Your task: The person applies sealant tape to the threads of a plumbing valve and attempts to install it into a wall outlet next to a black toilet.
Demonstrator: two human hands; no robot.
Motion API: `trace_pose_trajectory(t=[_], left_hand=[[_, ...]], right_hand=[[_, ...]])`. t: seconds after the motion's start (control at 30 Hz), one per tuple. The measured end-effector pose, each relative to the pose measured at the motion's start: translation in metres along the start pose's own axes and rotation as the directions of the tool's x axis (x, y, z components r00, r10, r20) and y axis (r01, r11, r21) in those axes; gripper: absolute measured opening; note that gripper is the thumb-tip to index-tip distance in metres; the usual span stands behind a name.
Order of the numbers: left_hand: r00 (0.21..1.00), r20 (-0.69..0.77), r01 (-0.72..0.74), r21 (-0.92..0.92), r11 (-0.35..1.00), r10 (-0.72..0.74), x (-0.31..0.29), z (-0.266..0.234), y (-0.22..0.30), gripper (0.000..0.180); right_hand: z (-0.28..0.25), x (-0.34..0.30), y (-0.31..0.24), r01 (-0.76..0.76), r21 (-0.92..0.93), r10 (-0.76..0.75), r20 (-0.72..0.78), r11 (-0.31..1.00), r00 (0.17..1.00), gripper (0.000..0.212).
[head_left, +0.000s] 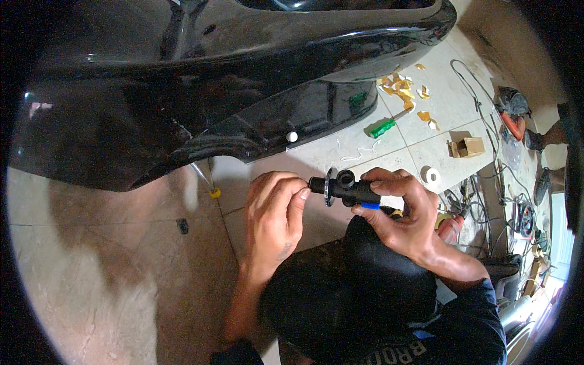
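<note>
Above my lap, both hands are on a black tubular fitting held roughly level. A shiny metal ring sits around it toward its left end, a round opening stands on its upper side, and a blue piece shows at its lower right. My left hand pinches the narrow left end between thumb and fingers. My right hand grips the thicker right end, thumb below and fingers over the top. Just beyond my hands is a large glossy black curved shell, with a white round knob near its lower edge.
A green-handled screwdriver lies on the tiled floor beside the shell, near torn yellow-and-white scraps. A small cardboard box and white tape roll sit to the right. Cables and a red tool crowd that side. A yellow-tipped rod is at left.
</note>
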State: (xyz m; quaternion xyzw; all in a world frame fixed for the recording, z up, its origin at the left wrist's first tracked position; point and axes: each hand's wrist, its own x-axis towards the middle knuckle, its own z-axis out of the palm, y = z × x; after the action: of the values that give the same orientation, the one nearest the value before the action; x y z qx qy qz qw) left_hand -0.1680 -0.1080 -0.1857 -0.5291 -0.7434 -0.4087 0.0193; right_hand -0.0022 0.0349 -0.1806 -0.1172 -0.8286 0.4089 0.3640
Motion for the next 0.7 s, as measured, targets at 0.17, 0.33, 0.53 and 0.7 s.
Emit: trace_pose_trajectory(t=[0.17, 0.33, 0.53, 0.7], left_hand=[[0.913, 0.188, 0.376, -0.730, 0.571, -0.361, -0.002, -0.001, -0.006, 0.019], [0.868, 0.250, 0.328, -0.937, 0.119, -0.429, -0.012, 0.007, -0.023, 0.023], [0.966, -0.081, 0.176, -0.487, 0.856, -0.244, -0.008, 0.008, 0.004, 0.034], [0.946, 0.062, 0.313, -0.442, 0.841, -0.319, -0.005, 0.002, 0.003, 0.012]], right_hand=[[0.005, 0.000, 0.005, -0.311, 0.433, 0.322, 0.049, 0.846, 0.946, 0.034], [0.002, 0.006, 0.004, -0.439, 0.544, 0.464, 0.101, 0.715, 0.880, 0.031], [-0.001, 0.010, 0.006, -0.646, 0.416, 0.627, 0.204, 0.640, 0.752, 0.034], [0.008, -0.001, 0.003, -0.364, 0.378, 0.377, 0.041, 0.851, 0.925, 0.036]])
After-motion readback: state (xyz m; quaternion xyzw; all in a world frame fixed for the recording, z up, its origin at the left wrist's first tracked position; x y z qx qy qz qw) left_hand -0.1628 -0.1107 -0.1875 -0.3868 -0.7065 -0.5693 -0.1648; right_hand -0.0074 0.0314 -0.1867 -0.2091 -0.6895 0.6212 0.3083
